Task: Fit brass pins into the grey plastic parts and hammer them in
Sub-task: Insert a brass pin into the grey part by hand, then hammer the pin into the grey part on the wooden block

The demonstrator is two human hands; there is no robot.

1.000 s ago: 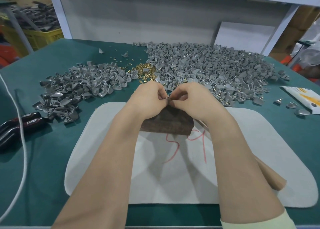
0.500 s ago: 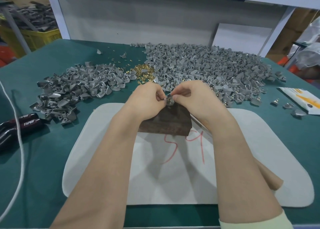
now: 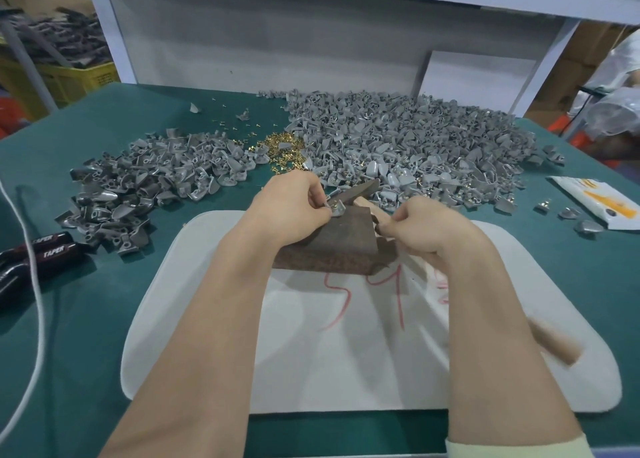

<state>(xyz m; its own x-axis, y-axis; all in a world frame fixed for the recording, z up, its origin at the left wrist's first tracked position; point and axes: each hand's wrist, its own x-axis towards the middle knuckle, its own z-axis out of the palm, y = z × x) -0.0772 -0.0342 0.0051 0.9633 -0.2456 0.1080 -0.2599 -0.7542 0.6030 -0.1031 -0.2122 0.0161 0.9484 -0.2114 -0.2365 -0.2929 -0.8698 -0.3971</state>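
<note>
Left hand (image 3: 294,208): fingers pinched on a small grey plastic part (image 3: 338,209), brass pin (image 3: 335,205) seated, atop the dark block (image 3: 332,239). Right hand (image 3: 426,229): fingers curled round the hammer (image 3: 360,190) handle. The part looks light, stiff and slippery, so it is best held by its edge, clear of the pin.

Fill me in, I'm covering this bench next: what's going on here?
A person is assembling parts. The left hand pinches a grey plastic part with a brass pin in it on a dark brown block. The right hand grips a hammer, its head close to the part. Heaps of grey parts and loose brass pins lie behind.
</note>
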